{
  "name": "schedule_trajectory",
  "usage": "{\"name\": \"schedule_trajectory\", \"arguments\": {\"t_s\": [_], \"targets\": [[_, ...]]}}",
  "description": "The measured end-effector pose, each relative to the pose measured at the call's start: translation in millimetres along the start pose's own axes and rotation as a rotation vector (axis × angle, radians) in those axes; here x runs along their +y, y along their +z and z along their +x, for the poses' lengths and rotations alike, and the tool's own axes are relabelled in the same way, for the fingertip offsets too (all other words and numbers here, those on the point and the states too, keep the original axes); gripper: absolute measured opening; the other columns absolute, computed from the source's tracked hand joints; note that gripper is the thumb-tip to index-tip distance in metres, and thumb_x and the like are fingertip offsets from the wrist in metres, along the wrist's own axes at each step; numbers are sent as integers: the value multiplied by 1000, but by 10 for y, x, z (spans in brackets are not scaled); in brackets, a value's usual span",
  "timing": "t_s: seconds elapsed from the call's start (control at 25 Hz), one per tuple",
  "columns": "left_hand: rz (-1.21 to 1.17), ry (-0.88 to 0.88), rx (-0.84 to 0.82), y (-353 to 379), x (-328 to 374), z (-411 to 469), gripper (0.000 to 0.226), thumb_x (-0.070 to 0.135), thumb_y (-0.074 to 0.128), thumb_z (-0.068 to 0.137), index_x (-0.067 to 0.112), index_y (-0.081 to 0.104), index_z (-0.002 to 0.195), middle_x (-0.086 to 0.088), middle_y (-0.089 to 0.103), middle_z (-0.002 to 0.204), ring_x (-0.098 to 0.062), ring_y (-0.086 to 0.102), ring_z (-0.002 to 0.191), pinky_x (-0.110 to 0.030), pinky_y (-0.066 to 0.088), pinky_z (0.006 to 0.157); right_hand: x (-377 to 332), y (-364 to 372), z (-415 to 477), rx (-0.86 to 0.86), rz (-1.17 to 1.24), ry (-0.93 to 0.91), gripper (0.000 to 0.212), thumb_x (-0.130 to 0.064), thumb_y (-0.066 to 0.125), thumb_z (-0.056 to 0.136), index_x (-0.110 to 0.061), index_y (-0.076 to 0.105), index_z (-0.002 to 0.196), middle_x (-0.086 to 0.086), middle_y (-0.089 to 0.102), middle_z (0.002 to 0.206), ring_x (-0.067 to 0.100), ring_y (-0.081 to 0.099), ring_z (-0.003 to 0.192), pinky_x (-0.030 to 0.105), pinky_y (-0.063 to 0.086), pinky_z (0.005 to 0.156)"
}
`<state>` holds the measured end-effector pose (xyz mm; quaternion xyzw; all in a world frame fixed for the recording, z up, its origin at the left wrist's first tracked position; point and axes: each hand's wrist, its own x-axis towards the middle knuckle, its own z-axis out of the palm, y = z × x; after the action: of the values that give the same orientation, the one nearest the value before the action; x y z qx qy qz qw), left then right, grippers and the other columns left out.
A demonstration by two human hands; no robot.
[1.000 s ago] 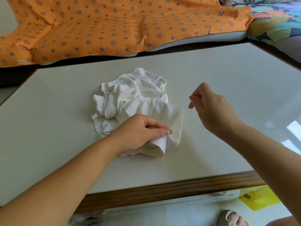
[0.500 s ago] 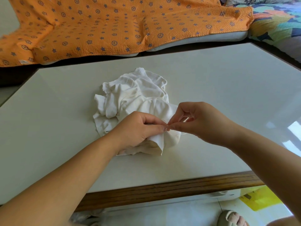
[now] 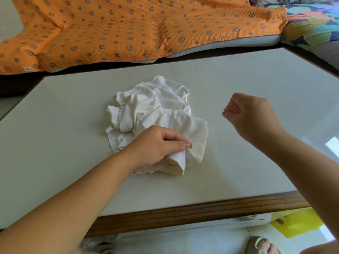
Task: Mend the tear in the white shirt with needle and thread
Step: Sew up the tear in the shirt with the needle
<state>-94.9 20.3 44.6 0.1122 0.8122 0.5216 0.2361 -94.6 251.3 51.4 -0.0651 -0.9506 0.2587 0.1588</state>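
Observation:
The white shirt (image 3: 154,114) lies crumpled in the middle of the pale table (image 3: 55,143). My left hand (image 3: 156,145) pinches a fold of the shirt at its near right edge between thumb and fingers. My right hand (image 3: 249,118) is raised to the right of the shirt, fingers curled, pinching the needle (image 3: 224,111), whose tip just shows at the fingertips. A faint white thread runs from the pinched fold up toward my right hand; most of it is hard to make out.
An orange quilt with blue stars (image 3: 128,30) covers a sofa behind the table. A multicoloured blanket (image 3: 311,24) lies at the back right. The table's wooden front edge (image 3: 183,215) is near me, with a yellow bag (image 3: 297,224) and a slippered foot (image 3: 260,246) below.
My right hand met my left at the fold half a second ago, then pulled away up and to the right with the needle. My left hand kept its pinch on the shirt.

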Motion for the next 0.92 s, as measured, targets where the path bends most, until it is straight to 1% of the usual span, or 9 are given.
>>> {"name": "schedule_trajectory", "arguments": {"t_s": [0.08,0.12,0.24,0.36,0.48,0.56,0.72,0.8,0.92], "targets": [[9,-5,4,-7,-8,4,11,18,70,90,22,79,93,13,77,96,3,68,98,-21,49,96,-2,3,-1,-77,-114,-23,10,-20,67,89,-18,62,80,3,70,91,23,60,83,29,42,66],[10,-10,3,-10,-8,4,10,19,70,90,23,79,93,13,77,96,2,68,98,-21,49,97,-34,1,-20,-97,-95,-73,11,-23,68,88,-23,62,79,1,69,95,17,59,85,28,42,67],[6,-13,-2,-16,-6,10,10,20,71,89,24,80,93,12,77,97,-2,68,100,-25,49,98,-219,-79,-131,-305,144,-222,14,-29,73,83,-36,63,75,-18,70,95,-7,57,82,8,41,66],[19,-12,3,-18,-13,8,10,21,71,89,25,80,93,8,77,98,-8,69,101,-32,51,100,-313,-50,-244,-531,243,-257,6,-27,75,81,-28,70,78,-17,71,86,-15,57,76,2,39,65],[-1,-11,3,-12,-16,9,11,20,72,89,23,80,95,6,77,99,-10,69,103,-36,50,103,-316,1,-277,-478,267,-232,8,-20,77,81,-16,70,79,-16,63,71,-15,55,68,1,38,62],[2,-16,1,-10,-9,6,11,21,72,89,23,80,94,10,77,99,-5,68,103,-33,50,103,-314,9,-255,-388,278,-199,10,-15,76,81,-16,68,75,-17,62,68,-13,55,67,2,38,61],[8,-19,-13,-13,-13,-2,10,21,71,89,23,80,94,14,76,99,0,68,101,-28,49,101,-235,-2,-160,-214,268,-104,13,-14,75,82,-19,66,73,-11,70,76,-2,64,72,9,46,59],[3,-20,-14,-19,-16,-1,11,20,71,90,22,80,95,14,76,99,2,68,100,-24,49,99,-192,-3,-116,-147,252,-49,11,-13,74,83,-17,66,75,-5,72,79,8,66,78,11,45,58],[-9,-19,-15,-16,-6,6,11,18,69,90,20,79,96,13,77,99,2,68,100,-20,50,95,-162,19,-76,-112,217,1,11,-12,73,83,-15,66,75,-2,71,80,13,66,80,10,43,56]]}}
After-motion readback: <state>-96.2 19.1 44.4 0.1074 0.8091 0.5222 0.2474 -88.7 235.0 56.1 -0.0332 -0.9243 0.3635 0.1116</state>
